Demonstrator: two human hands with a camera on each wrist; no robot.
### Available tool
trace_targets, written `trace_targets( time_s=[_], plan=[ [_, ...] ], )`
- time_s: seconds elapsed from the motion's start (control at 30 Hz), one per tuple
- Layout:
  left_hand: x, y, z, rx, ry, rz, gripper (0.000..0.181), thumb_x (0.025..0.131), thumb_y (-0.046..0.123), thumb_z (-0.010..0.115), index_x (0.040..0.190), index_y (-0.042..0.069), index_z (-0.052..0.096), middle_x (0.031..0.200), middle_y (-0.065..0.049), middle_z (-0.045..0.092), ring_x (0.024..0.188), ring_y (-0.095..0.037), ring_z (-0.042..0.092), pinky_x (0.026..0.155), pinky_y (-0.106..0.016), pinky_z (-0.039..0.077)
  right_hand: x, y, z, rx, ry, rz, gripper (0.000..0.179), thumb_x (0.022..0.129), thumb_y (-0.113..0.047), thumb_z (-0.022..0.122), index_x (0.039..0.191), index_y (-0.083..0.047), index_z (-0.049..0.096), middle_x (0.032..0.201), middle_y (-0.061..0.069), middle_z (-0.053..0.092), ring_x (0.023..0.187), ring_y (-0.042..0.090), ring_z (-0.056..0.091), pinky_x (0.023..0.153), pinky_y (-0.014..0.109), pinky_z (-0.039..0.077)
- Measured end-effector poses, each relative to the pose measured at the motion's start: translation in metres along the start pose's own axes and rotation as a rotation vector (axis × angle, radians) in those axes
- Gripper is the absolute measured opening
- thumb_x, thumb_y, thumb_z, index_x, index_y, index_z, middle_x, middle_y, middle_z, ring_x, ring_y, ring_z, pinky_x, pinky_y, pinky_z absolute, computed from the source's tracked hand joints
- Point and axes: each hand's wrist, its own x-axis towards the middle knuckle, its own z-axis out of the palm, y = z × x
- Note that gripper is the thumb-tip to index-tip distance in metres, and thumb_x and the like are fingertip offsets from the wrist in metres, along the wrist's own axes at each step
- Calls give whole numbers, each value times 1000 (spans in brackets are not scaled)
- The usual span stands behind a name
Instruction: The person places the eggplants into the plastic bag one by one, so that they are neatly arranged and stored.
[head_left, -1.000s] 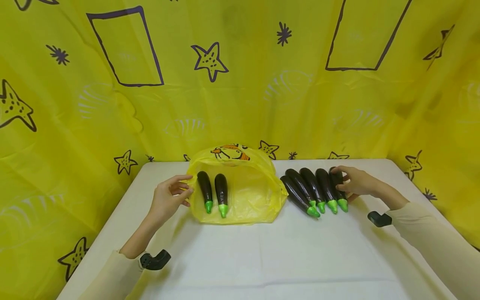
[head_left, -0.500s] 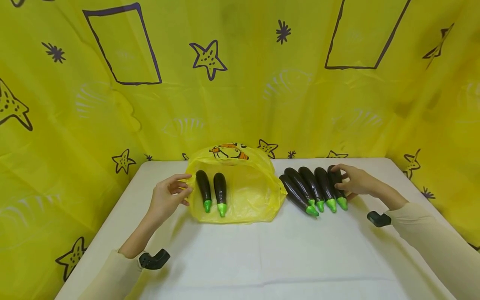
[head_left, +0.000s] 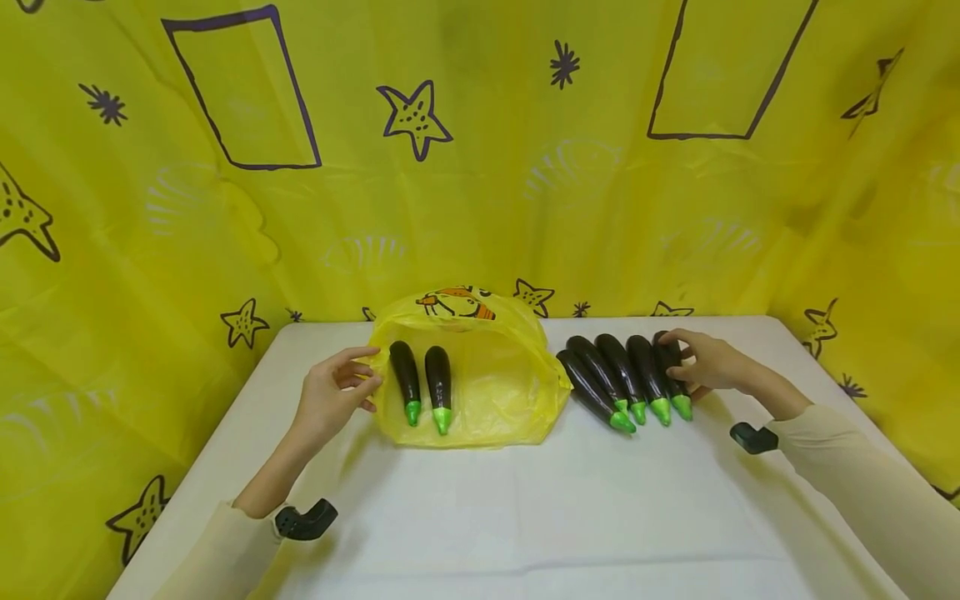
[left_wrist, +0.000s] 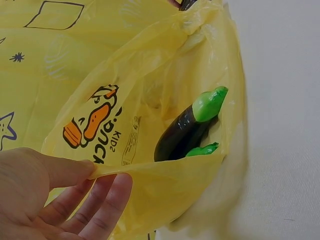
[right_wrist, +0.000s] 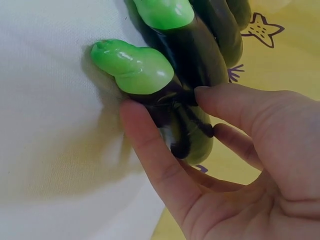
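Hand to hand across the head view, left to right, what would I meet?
Left hand, yellow bag with two eggplants inside, row of five eggplants, right hand.

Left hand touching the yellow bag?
Touching. The left wrist view shows the left hand pinching the edge of the yellow bag, thumb on the plastic, no gap between.

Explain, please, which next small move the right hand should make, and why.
Probably lift the rightmost eggplant gently toward the yellow bag: the right hand already has fingers around it, the left hand pinches the rim, the mouth gapes open, and two eggplants lie inside.
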Motion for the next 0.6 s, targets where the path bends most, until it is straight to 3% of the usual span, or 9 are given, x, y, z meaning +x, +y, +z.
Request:
trace_targets(
  time_s=[0.37,0.6],
  plan=[
    [0,1,0,-14,-4,-1,47,89,-9,74,135,0,63,95,-22,67,75,-20,71,64,-53,64,0,1,-1,3,-11,1,60,99,-3,64,149,8,31,136,52,35,77,27,72,66,42,66],
    [0,0,-2,-3,0,4,47,90,-8,73,135,-1,63,96,-22,68,76,-21,72,64,-50,64,0,-1,0,-15,-5,-17,60,99,-4,65,148,8,32,136,52,35,80,27,72,64,41,66]
  ],
)
